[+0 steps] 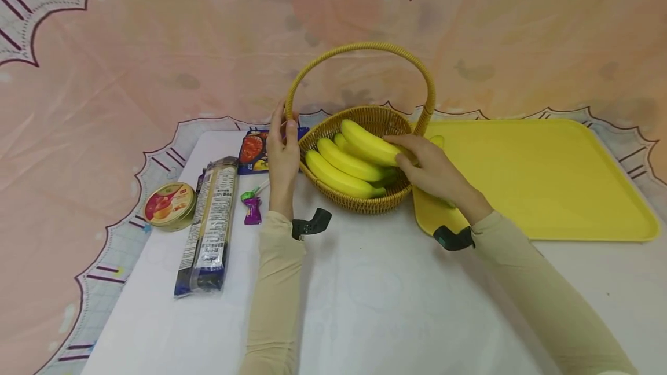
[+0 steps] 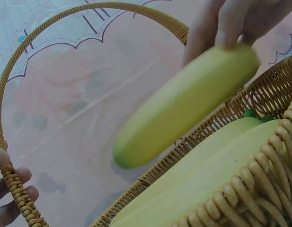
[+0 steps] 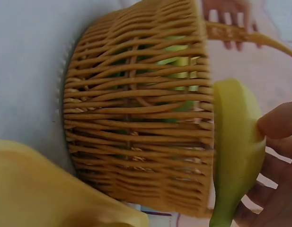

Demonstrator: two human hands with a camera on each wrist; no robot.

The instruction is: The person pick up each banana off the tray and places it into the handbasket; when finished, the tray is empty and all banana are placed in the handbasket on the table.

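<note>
A wicker basket (image 1: 372, 206) with a tall arched handle (image 1: 359, 46) stands on the white table. My left hand (image 1: 283, 158) grips the handle low on its left side; fingers wrap it in the left wrist view. Over the basket's right part, my right hand (image 1: 438, 169) pinches a yellow banana (image 1: 367, 142) by one end. This banana (image 2: 183, 106) slants above the rim in the left wrist view, its green tip pointing away from the right hand. Beneath it, several more bananas (image 1: 339, 178) lie in the basket. Another banana (image 1: 437, 141) shows partly behind my right hand, over the tray's left end.
At right lies a yellow tray (image 1: 547, 184), its left end beside the basket. Left of the basket are a blue packet (image 1: 252, 152) with a red picture, a green lollipop (image 1: 250, 194), a purple-wrapped candy (image 1: 252, 211), a long plastic packet (image 1: 208, 224) and a round tin (image 1: 169, 206).
</note>
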